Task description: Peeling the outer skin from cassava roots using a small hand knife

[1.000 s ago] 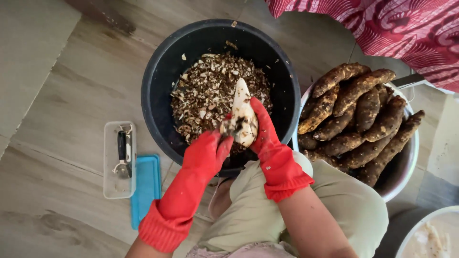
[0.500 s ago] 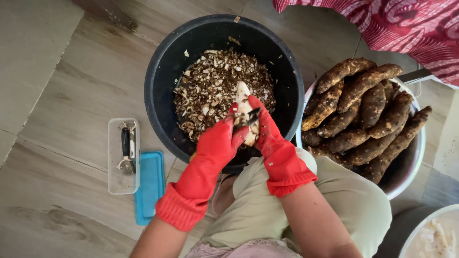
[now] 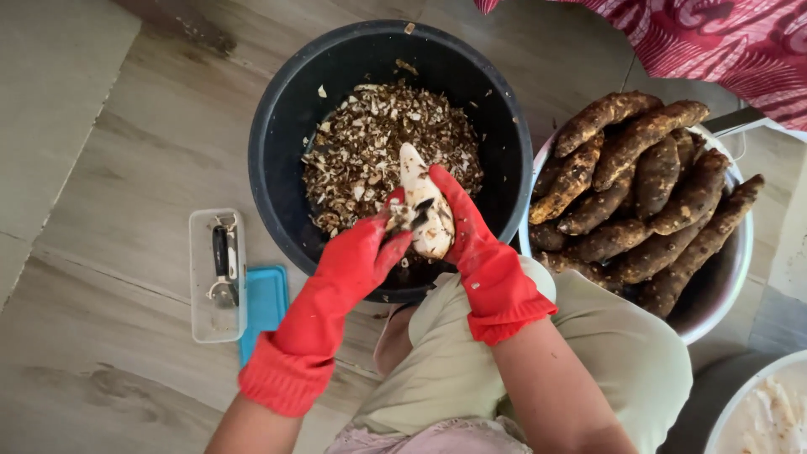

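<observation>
The peeled cassava root [image 3: 424, 206] is held over the black bucket [image 3: 286, 118] of peelings. The right hand [image 3: 471, 244], in a red glove, grasps it from the side; the left hand [image 3: 361, 261] grips a dark peeler [image 3: 412, 216] against it. Unpeeled cassava roots [image 3: 647, 193] fill the white basin [image 3: 723, 311] beside.

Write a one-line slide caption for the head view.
Red-gloved right hand holds a pale peeled root over a black bucket of peelings; left hand scrapes it.
</observation>
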